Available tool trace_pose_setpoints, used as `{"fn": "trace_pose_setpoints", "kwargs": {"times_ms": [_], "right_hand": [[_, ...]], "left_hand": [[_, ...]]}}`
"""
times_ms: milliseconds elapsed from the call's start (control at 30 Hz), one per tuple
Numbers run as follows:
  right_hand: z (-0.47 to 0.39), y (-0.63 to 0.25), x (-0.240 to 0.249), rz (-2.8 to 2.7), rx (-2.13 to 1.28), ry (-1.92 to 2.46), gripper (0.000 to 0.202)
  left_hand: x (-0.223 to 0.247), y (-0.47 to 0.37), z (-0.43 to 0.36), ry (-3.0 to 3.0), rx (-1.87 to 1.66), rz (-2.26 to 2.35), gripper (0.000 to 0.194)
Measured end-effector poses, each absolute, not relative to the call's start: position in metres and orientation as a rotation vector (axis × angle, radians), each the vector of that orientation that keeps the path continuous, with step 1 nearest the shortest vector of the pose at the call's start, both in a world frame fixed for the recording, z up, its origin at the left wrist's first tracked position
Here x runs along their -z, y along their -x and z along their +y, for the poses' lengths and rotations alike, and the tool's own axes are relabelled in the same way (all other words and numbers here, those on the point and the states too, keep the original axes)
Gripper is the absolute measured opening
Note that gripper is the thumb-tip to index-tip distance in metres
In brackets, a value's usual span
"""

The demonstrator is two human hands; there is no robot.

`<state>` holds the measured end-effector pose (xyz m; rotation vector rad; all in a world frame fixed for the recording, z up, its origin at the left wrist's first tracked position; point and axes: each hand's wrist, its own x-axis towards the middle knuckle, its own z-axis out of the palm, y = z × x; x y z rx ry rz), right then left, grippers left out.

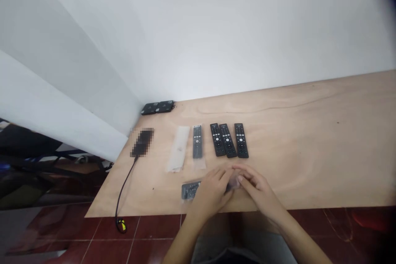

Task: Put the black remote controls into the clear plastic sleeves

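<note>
A black remote control (pixel 190 190) lies sideways near the table's front edge, inside a clear plastic sleeve (pixel 235 179). My left hand (pixel 213 187) is closed over the middle of this remote, hiding much of it. At the sleeve's right end, the fingers of my right hand (pixel 255 183) pinch the crumpled plastic. Just beyond my hands stands a row of three bare remotes, among them a left one (pixel 218 139), a middle one (pixel 228 140) and a right one (pixel 241 140). To their left is a remote in a clear sleeve (pixel 197 142).
An empty-looking whitish plastic sleeve (pixel 178 148) lies left of the sleeved remote. Farther left is a pixelated dark device (pixel 142 142) with a cable (pixel 122 189) hanging off the wooden table (pixel 309 152). Two black boxes (pixel 157 107) sit by the wall corner.
</note>
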<state>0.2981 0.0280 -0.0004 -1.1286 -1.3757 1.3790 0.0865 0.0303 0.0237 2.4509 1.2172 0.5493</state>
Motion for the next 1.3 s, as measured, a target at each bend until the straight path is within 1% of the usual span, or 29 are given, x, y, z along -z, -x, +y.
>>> {"fn": "trace_pose_setpoints", "kwargs": {"times_ms": [100, 233, 400, 567, 667, 733, 833, 900, 967, 1067, 1100, 1300], "right_hand": [[0.03, -0.308, 0.0, -1.367, -1.315, 1.205, 0.05], [0.027, -0.346, 0.003, -1.401, -1.192, 1.344, 0.046], [0.012, -0.399, 0.006, -1.576, -1.108, 1.486, 0.038], [0.004, -0.421, 0.003, -1.731, -1.036, 1.469, 0.032], [0.005, -0.411, -0.004, -1.707, -0.913, 1.431, 0.029], [0.007, -0.395, -0.012, -1.756, -0.92, 1.326, 0.027], [0.005, -0.368, -0.022, -2.011, -1.053, 1.077, 0.023], [0.002, -0.353, -0.023, -2.154, -0.991, 1.003, 0.02], [-0.002, -0.343, -0.02, -2.247, -0.848, 1.005, 0.02], [-0.008, -0.334, -0.012, -2.288, -0.703, 1.025, 0.024], [-0.01, -0.332, -0.01, -2.288, -0.692, 1.022, 0.025], [-0.014, -0.317, -0.016, -2.321, -0.776, 0.983, 0.026]], "left_hand": [[-0.022, -0.094, 0.03, -2.46, -0.57, 1.213, 0.056], [-0.02, -0.091, 0.025, -2.46, -0.564, 1.268, 0.049], [-0.023, -0.088, 0.019, -2.487, -0.522, 1.215, 0.054], [-0.036, -0.087, 0.021, -2.545, -0.405, 1.115, 0.052], [-0.046, -0.086, 0.024, -2.581, -0.31, 0.994, 0.057], [-0.051, -0.082, 0.022, -2.607, -0.273, 0.97, 0.065], [-0.054, -0.075, 0.014, -2.62, -0.288, 1.063, 0.079], [-0.051, -0.07, 0.005, -2.584, -0.356, 1.178, 0.081], [-0.045, -0.07, -0.006, -2.49, -0.509, 1.357, 0.069], [-0.033, -0.078, -0.02, -2.267, -0.718, 1.616, 0.038], [-0.029, -0.082, -0.023, -2.209, -0.751, 1.662, 0.032], [-0.012, -0.101, -0.023, -2.125, -0.939, 1.815, 0.021]]}}
